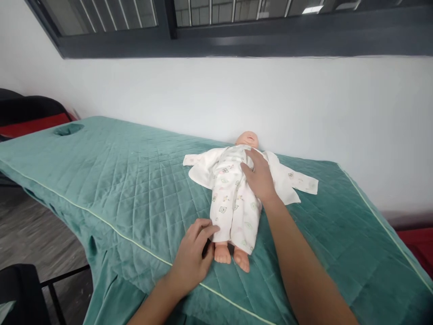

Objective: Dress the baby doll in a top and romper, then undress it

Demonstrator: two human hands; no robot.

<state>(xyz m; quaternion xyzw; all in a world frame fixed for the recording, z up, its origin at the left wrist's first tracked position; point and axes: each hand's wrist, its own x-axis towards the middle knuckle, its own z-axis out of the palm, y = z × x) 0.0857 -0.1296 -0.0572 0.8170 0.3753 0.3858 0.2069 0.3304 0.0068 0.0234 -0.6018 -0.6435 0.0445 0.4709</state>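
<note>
A baby doll lies on its back in the middle of the green quilted cover. White printed trousers reach from its chest to its ankles, and both bare feet stick out below. Under them a white top is spread out, its sleeves stretched to either side. My right hand rests open on the upper part of the trousers, thumb apart from the fingers. Beside the trouser cuff at the doll's foot is my left hand, fingers loosely bent with a gap to the thumb; its fingertips touch the cuff.
The green quilted cover drapes over a long bed with a face hole at the far left. A white wall with a dark window frame runs behind. Black-and-red chairs stand at the left.
</note>
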